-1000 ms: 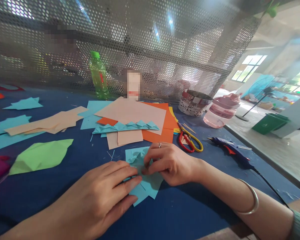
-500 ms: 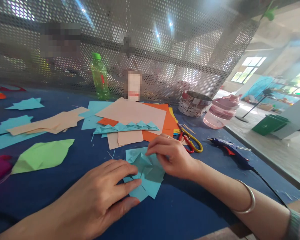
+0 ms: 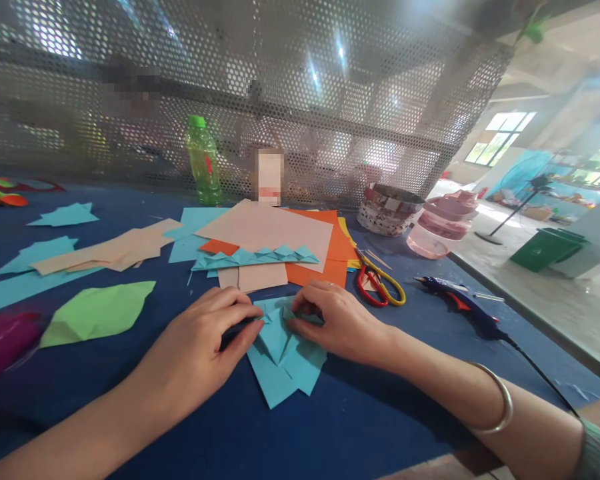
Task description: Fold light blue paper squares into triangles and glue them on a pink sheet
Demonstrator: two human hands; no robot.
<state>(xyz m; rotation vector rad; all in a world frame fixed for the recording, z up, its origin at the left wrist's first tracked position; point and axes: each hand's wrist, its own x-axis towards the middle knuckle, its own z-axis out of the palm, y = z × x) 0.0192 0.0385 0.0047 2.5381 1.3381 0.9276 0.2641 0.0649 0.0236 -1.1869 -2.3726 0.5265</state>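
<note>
A folded piece of light-blue paper (image 3: 279, 357) lies on the dark blue table, its lower corners pointing toward me. My left hand (image 3: 213, 330) pinches its upper left edge between thumb and fingers. At the upper right part, my right hand (image 3: 333, 320) has thumb and fingertips closed on a fold. Between the hands, creases and a raised flap show. Just beyond lies a blue paper strip folded into a row of points (image 3: 255, 258), resting on pale pink paper (image 3: 270, 230) and orange paper (image 3: 315, 275).
Scissors (image 3: 364, 285) with red and yellow handles and a glue gun (image 3: 460, 303) with its cord lie right. Behind them stand a round container (image 3: 390, 213) and a pink bottle (image 3: 443, 227). A green bottle (image 3: 203, 163) stands at the back. Green paper (image 3: 100, 312) lies left.
My left hand has moved from lying over the paper's lower left up to its upper left edge, fingers now pinched. My right hand has shifted slightly left and down, its thumb closer to the fold.
</note>
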